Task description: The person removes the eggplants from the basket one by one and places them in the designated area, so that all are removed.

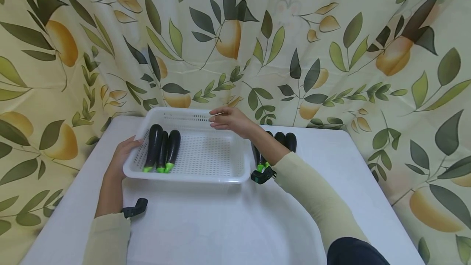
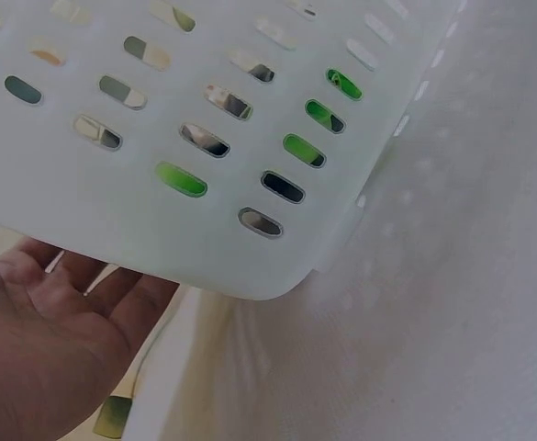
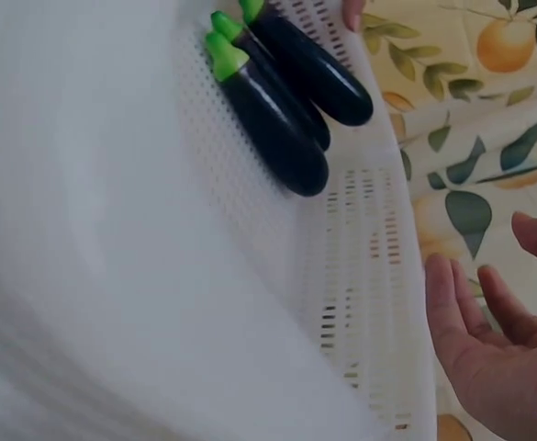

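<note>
A white perforated plastic basket (image 1: 209, 177) holds three dark eggplants with green stem ends, such as this eggplant (image 1: 173, 150), side by side in its left part. My left hand (image 1: 123, 154) grips the basket's left rim. In the left wrist view the palm and fingers (image 2: 144, 312) of that hand show just below the rim, partly hidden behind it. At the basket's far right side, my right hand (image 1: 232, 120) hovers by the back rim with its fingers apart and nothing held. The right wrist view shows the right hand (image 3: 497, 358) just outside the basket's wall.
More eggplants (image 1: 290, 142) lie on the white table (image 1: 220, 224) right of the basket, partly hidden behind my right forearm. A fruit-and-leaf patterned curtain (image 1: 265, 89) hangs right behind the table's back edge.
</note>
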The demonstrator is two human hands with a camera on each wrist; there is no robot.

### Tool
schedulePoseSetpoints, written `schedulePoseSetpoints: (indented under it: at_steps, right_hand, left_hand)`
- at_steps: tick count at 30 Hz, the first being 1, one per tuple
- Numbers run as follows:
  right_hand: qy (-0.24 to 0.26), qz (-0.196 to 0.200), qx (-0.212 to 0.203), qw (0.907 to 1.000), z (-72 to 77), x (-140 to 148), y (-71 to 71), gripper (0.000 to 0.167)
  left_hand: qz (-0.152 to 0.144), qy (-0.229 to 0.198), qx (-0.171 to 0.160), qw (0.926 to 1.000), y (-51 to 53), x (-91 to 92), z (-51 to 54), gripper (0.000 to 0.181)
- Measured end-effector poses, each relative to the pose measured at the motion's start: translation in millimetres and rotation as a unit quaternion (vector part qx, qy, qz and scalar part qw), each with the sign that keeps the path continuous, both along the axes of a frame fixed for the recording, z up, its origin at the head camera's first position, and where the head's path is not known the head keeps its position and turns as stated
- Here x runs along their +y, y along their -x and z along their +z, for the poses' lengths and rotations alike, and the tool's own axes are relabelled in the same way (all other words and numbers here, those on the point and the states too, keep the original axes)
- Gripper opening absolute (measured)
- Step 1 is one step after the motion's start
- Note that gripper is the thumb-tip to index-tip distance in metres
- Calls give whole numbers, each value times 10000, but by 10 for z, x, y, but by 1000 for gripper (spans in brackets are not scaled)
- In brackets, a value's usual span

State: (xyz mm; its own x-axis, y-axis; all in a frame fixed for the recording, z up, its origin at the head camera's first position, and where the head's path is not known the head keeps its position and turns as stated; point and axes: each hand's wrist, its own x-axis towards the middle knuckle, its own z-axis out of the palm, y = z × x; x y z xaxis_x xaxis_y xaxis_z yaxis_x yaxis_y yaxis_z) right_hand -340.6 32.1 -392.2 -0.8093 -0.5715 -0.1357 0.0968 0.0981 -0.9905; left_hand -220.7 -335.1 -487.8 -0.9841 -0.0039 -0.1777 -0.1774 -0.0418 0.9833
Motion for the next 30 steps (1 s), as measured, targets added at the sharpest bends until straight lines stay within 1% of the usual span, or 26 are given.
schedulePoseSetpoints:
  at_steps: [4, 8, 12, 17, 21, 26, 30]
  right_hand:
    - [-32, 91, -19, 10000, 49, -69, 41, 42]
    - [-43, 175, -97, 9998, 89, -140, 98, 42]
    - [-26, 222, -56, 9997, 90, -210, 153, 42]
    - [-17, 246, 150, 9996, -1, -299, 211, 43]
    - [-47, 306, 221, 9993, -94, -383, 247, 44]
    - [-199, 462, 324, 9982, -160, -493, 258, 43]
    - [-274, 522, 376, 9976, -206, -555, 266, 45]
  left_hand:
    - [37, 41, -39, 10000, 7, 4, 13, 63]
    - [11, 17, -38, 10000, 21, -2, 19, 63]
    - [-18, 23, -65, 10000, 34, -3, 22, 63]
    - [-67, -37, -83, 9999, 31, 14, 18, 63]
    - [-93, -34, -60, 9999, 17, 26, 6, 62]
    - [-67, 38, -32, 10000, 10, 13, -2, 62]
    - [-83, 66, 1, 9999, 27, 5, -3, 61]
